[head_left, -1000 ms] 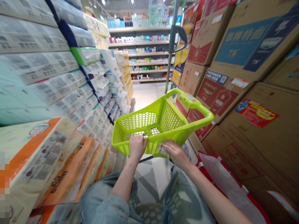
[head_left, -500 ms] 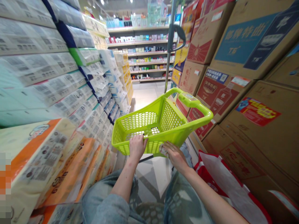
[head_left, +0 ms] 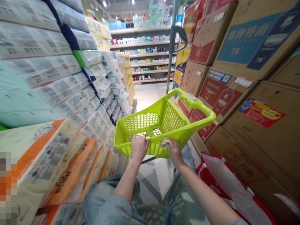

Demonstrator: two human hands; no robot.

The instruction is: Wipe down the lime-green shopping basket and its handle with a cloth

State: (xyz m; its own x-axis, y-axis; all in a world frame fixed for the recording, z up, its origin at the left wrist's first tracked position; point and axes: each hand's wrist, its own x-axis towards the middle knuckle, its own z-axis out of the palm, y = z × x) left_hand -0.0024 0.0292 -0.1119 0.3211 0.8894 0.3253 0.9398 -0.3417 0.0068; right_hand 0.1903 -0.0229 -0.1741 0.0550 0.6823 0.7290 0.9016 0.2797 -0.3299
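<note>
In front of me stands a lime-green plastic shopping cart (head_left: 178, 144) with perforated sides, its handle raised at the right. My left hand (head_left: 140, 148) is closed over the rim of the near side, fingers hooked inside. Against that same near side, farther right, my right hand (head_left: 174, 152) presses a crumpled whitish cloth (head_left: 165, 142), held in bent fingers near the rim. The cart's basket holds nothing that I can make out, though its near inside wall is hidden.
Wrapped tissue packs (head_left: 49, 68) are stacked along the left, with orange packs (head_left: 77, 168) low down. Cardboard cartons (head_left: 257, 134) rise on the right, a red-and-white bag (head_left: 232, 184) beside them. A grey pole (head_left: 169, 67) stands behind the cart; stocked shelves (head_left: 140, 43) lie beyond.
My right hand has moved up the cart's near side with the cloth, from the lower perforated part to just under the rim. My left hand keeps its hold on the rim.
</note>
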